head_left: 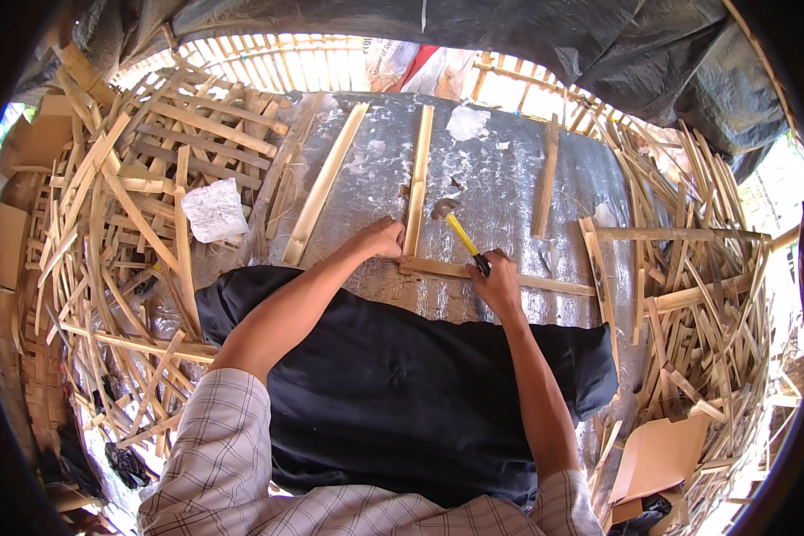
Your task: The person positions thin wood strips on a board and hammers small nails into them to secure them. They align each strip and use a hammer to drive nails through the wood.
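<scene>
My right hand (498, 284) grips the black end of a hammer (461, 232) with a yellow shaft. The hammer's metal head points away from me, up and to the left, above the silvery sheet (366, 219). My left hand (382, 238) is closed, its fingertips beside the near end of a long bamboo strip (418, 179). What those fingers pinch, if anything, is hidden. A crosswise bamboo strip (545, 283) meets that near end at a corner and runs right, passing by my right hand. Black cloth (393, 384) covers my lap.
Another bamboo strip (329, 183) lies left on the sheet, and a darker one (547, 179) lies right. Heaped bamboo strips (697, 304) crowd the right side; a second heap with a white block (214, 211) lies left. Cardboard (659, 456) sits at lower right. Dark plastic (527, 31) hangs overhead.
</scene>
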Action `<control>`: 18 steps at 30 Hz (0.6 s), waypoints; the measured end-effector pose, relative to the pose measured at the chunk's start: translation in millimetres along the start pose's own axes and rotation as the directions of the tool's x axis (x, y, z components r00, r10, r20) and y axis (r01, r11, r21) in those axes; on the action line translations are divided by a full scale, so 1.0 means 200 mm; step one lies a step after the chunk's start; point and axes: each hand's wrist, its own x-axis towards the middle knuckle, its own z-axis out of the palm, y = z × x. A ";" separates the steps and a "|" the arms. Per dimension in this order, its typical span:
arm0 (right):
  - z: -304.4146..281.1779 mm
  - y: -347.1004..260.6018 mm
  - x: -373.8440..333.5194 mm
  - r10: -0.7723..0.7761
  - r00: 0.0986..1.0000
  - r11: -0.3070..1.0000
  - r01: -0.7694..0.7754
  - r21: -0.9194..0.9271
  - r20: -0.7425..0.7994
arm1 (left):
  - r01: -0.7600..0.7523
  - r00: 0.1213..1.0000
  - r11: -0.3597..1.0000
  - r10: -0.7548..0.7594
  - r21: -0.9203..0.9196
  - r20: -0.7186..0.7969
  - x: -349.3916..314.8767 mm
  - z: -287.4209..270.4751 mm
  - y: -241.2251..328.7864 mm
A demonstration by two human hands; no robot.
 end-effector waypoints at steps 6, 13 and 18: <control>-0.04 -0.06 -0.15 -0.029 0.997 0.995 0.022 0.095 0.069 | 0.023 0.999 0.998 -0.026 0.064 0.048 -0.01 -0.04 0.02; -0.09 -0.17 -0.24 -0.054 0.991 0.998 0.058 -0.029 0.126 | 0.151 0.985 0.977 -0.161 0.152 0.056 -0.07 -0.09 0.08; -0.10 -0.13 -0.25 -0.160 0.982 0.985 0.165 -0.042 0.098 | 0.167 0.974 0.976 -0.185 0.139 0.131 -0.08 -0.12 0.11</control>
